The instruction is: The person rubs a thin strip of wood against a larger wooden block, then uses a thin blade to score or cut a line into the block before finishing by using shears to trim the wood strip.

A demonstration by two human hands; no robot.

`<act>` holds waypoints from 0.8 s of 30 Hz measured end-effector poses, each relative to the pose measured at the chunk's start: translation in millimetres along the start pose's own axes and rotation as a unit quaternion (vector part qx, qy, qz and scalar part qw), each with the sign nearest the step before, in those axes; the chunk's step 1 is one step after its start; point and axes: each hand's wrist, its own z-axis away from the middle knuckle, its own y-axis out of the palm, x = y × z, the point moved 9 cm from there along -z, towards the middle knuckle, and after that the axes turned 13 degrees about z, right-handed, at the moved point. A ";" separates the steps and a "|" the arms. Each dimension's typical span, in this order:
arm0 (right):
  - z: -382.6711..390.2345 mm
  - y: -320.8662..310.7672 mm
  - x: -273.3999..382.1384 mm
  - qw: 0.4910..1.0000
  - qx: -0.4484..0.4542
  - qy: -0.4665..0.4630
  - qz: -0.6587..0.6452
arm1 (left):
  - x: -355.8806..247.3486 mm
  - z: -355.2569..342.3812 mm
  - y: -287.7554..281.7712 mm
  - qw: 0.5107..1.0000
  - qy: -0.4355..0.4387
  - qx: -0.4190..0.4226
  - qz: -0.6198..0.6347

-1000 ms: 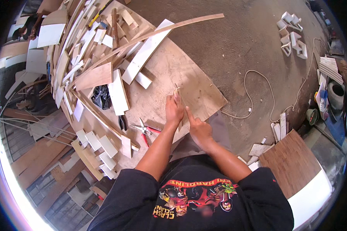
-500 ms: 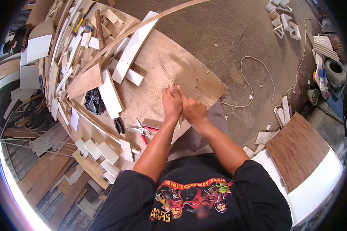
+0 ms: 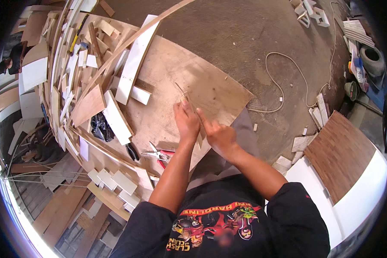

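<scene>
Head: hands point(image 3: 187, 122) curled at thin strip point(image 3: 199, 139)

a woodworking workshop: wood offcuts point(image 3: 89, 106) and pliers point(image 3: 132, 152) lie on plywood point(image 3: 163, 71).

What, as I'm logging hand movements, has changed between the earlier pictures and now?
The right hand came forward to the left hand, then drew back slightly; the view also shifted. No visible grab or release: the left hand still holds the thin strip, and the red-handled tool lies unmoved.
</scene>
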 end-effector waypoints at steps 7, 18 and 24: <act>-18.4 5.5 -3.2 1.000 0.020 -0.004 -0.018 | 4.4 -3.5 -1.0 1.000 -0.003 0.001 0.021; -3.0 1.7 -4.5 1.000 -0.018 -0.002 -0.018 | 12.0 -2.9 -1.7 0.999 -0.017 0.007 0.026; -30.5 6.3 -0.7 0.998 -0.045 0.020 -0.024 | 0.4 -3.4 1.5 0.999 -0.001 -0.004 0.038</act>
